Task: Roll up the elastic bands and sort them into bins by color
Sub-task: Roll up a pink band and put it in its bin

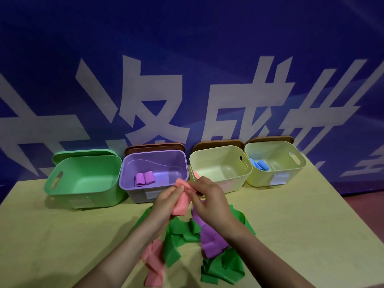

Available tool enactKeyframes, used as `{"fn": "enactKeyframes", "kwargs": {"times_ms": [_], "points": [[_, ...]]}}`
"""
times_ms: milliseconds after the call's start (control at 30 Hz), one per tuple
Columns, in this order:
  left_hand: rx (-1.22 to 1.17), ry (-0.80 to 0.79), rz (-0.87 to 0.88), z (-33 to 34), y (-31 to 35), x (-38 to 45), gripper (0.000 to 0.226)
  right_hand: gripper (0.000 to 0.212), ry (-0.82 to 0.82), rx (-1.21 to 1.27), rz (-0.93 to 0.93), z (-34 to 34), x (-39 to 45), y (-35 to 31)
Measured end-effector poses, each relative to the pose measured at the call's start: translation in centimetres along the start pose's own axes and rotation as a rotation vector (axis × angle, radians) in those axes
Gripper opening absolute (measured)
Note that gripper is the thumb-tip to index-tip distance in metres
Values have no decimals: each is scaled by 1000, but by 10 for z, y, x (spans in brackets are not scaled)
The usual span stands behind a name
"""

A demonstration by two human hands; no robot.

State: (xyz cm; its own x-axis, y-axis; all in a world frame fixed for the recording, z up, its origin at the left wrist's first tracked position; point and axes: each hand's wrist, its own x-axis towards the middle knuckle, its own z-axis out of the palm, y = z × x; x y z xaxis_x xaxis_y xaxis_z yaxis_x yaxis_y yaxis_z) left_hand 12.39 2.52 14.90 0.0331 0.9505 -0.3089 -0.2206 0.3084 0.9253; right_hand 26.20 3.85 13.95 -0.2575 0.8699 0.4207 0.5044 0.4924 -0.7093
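My left hand (pixel 166 201) and my right hand (pixel 209 199) both pinch the top end of a pink elastic band (pixel 181 201), held up in front of the bins; its lower part hangs down between my hands. Under my wrists lies a loose heap: green bands (pixel 180 235), a purple band (pixel 212 244) and another pink band (pixel 153 262). Four bins stand in a row behind: a green bin (pixel 83 196), a purple bin (pixel 133 167) holding two rolled purple bands (pixel 144 178), a pale yellow bin (pixel 234 183), and a second pale yellow bin (pixel 299 171) holding rolled blue bands (pixel 258 164).
The yellow-green table (pixel 291 225) ends at a slanted right edge. A blue banner wall (pixel 187 59) rises directly behind the bins. Brown lids (pixel 153 146) lean behind the purple and yellow bins; a green lid (pixel 83 152) stands behind the green bin.
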Motion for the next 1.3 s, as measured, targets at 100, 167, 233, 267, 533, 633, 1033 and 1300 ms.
{"fn": "enactKeyframes", "kwargs": {"times_ms": [100, 167, 233, 267, 533, 633, 1033, 1300], "points": [[-135, -38, -66, 0, 2, -4, 21, 31, -28, -82, -64, 1, 4, 0], [-164, -83, -61, -1, 4, -6, 21, 30, -54, -139, -122, 2, 5, 2], [-123, -66, -38, -3, 3, -6, 26, 31, -69, -145, -141, 2, 6, 4], [-99, -36, -31, -5, 2, -5, 26, 32, -84, -132, -138, 1, 6, 5], [145, -78, 68, -16, 5, -6, 19, 34, -171, 297, 142, -4, -4, 9], [235, -130, 111, -15, 11, -6, 23, 27, -204, 536, 366, -5, -2, 3], [59, 17, 181, 2, 4, 1, 14, 11, 35, 709, 380, -2, 4, -6], [45, 98, 175, 3, 6, -2, 10, 10, 92, 738, 376, 1, -3, -6]]}}
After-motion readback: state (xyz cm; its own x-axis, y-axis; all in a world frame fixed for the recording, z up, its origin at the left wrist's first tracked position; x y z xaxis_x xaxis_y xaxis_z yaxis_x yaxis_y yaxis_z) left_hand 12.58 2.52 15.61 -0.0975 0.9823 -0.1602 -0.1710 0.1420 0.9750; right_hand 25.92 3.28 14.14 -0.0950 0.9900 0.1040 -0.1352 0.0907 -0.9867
